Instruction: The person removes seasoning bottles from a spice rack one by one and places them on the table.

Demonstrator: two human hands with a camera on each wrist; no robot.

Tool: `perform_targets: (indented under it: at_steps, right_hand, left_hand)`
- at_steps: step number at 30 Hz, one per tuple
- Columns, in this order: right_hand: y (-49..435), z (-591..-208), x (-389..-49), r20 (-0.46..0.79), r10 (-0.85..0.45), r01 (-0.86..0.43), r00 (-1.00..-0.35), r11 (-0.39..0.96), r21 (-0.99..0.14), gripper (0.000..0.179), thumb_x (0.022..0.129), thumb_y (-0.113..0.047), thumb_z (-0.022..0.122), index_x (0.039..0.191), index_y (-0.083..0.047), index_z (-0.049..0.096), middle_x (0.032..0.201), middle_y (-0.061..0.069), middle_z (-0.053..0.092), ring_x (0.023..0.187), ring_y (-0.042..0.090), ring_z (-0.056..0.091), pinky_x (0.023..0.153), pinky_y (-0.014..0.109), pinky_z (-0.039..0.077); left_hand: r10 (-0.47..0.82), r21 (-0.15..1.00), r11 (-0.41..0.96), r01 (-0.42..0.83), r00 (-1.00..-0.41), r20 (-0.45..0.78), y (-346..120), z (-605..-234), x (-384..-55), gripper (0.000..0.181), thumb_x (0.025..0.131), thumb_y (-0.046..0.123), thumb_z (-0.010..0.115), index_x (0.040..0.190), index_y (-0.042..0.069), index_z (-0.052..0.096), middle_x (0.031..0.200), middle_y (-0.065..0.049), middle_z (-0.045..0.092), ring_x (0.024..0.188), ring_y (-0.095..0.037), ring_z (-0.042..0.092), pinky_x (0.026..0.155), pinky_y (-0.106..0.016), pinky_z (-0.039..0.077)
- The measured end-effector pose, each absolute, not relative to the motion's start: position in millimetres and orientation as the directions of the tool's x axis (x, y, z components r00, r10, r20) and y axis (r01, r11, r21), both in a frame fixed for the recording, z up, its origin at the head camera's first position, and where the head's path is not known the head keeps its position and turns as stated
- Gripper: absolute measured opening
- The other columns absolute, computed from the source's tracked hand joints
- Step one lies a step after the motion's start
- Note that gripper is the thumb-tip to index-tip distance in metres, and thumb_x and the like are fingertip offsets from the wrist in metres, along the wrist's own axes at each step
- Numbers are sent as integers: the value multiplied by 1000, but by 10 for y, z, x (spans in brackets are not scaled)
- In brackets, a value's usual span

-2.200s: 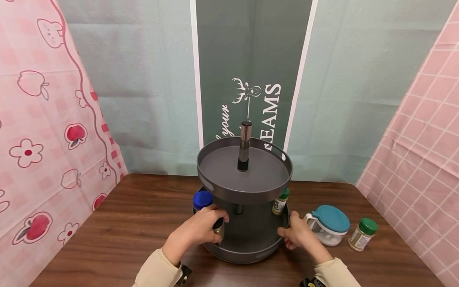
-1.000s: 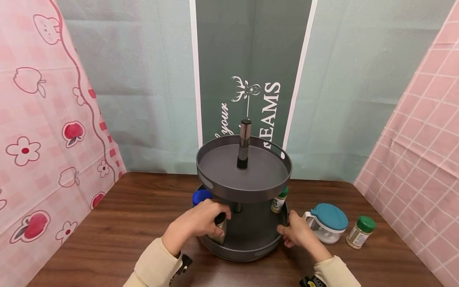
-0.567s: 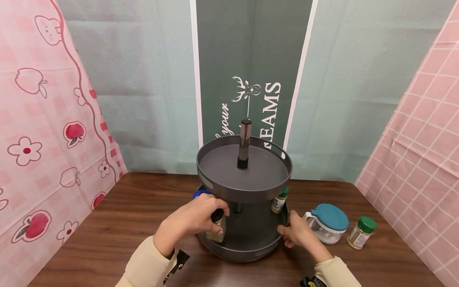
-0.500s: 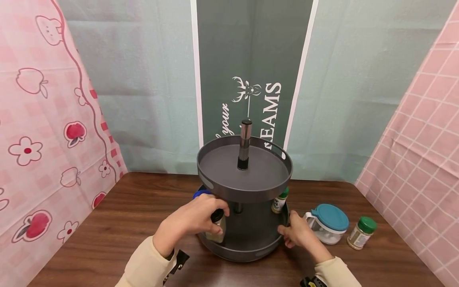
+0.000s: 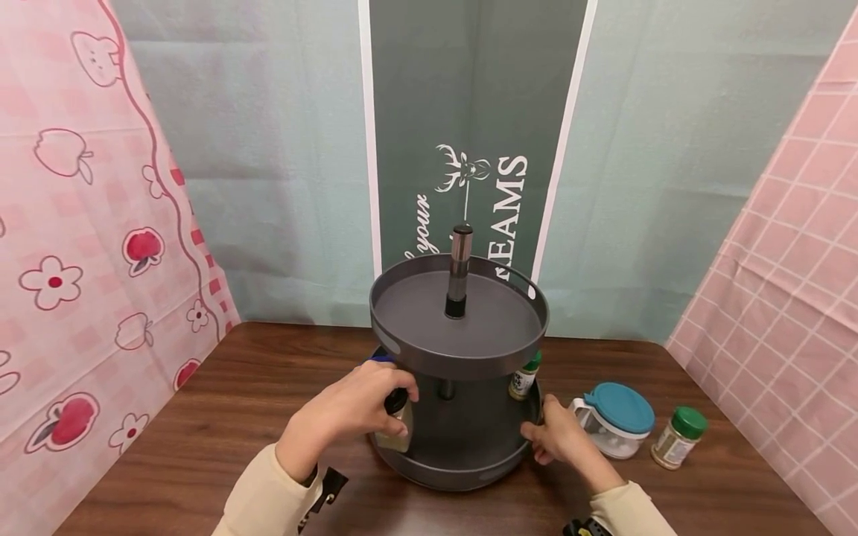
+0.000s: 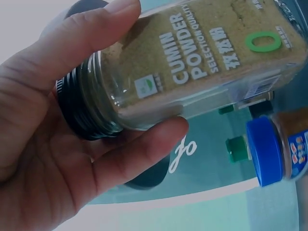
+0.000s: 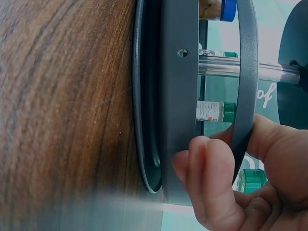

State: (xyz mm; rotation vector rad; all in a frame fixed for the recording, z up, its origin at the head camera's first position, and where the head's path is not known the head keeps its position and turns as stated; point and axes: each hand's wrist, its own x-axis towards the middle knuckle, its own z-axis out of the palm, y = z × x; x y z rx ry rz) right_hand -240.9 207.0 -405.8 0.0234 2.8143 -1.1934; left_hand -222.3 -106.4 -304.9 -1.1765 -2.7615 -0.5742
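A dark grey two-tier turntable (image 5: 462, 367) stands on the wooden table. My left hand (image 5: 351, 406) holds a square cumin powder jar (image 5: 395, 433) near its black lid, upright over the left part of the lower tray (image 5: 469, 432). In the left wrist view, thumb and fingers wrap the neck of this cumin powder jar (image 6: 192, 53). Behind that hand, a blue-lidded jar (image 6: 264, 151) is mostly hidden in the head view. A green-capped spice jar (image 5: 523, 381) sits at the lower tray's right. My right hand (image 5: 561, 433) grips the lower tray's right rim (image 7: 248, 62).
Right of the turntable are a clear pot with a teal lid (image 5: 620, 420) and white handle, and another green-capped spice jar (image 5: 679, 439). The upper tray (image 5: 496, 313) hangs low over the lower one, around a metal post (image 5: 459, 260). Cloth walls stand behind and at both sides.
My left hand and the cumin powder jar have shifted a little left, covering more of the blue lid, and more of the jar's body shows. My right hand stays on the rim.
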Motion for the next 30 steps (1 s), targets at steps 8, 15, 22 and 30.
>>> perform_targets:
  at_steps: [8, 15, 22, 30]
  right_hand:
    - [2084, -4080, -2387, -91, -10, 57, -996, 703, -709, 38, 78, -5, 60, 106, 12, 40, 53, 10, 53, 40, 19, 55, 42, 32, 48]
    - [2085, -4085, -2397, -80, -14, 48, -997, 696, -716, 43, 78, -4, 59, 111, 15, 39, 53, 11, 53, 40, 19, 55, 41, 32, 48]
    - [2101, -4074, -2418, -101, -39, 46, -994, 693, -719, 67, 79, -7, 59, 129, 21, 23, 54, 11, 54, 41, 20, 55, 42, 34, 48]
    - [2090, -4074, -2423, -91, -29, 45, -995, 692, -720, 61, 79, -6, 59, 124, 20, 28, 54, 11, 53, 41, 20, 55, 42, 33, 48]
  left_hand:
    - [631, 362, 640, 678, -732, 257, -1267, -3084, -2235, 29, 64, 16, 83, 87, 16, 65, 84, 10, 57, 75, -9, 52, 65, -26, 43]
    - [598, 383, 656, 651, -757, 263, -1495, -3101, -2279, 28, 65, 17, 83, 87, 13, 66, 77, 11, 55, 68, -8, 48, 60, -25, 42]
    - [548, 355, 706, 613, -790, 274, -1690, -3171, -2339, 30, 63, 18, 84, 86, 16, 65, 77, 10, 56, 69, -8, 49, 62, -28, 43]
    - [497, 303, 771, 560, -827, 262, -1821, -3291, -2435, 31, 62, 17, 85, 85, 14, 65, 78, 7, 57, 69, -10, 50, 62, -30, 44]
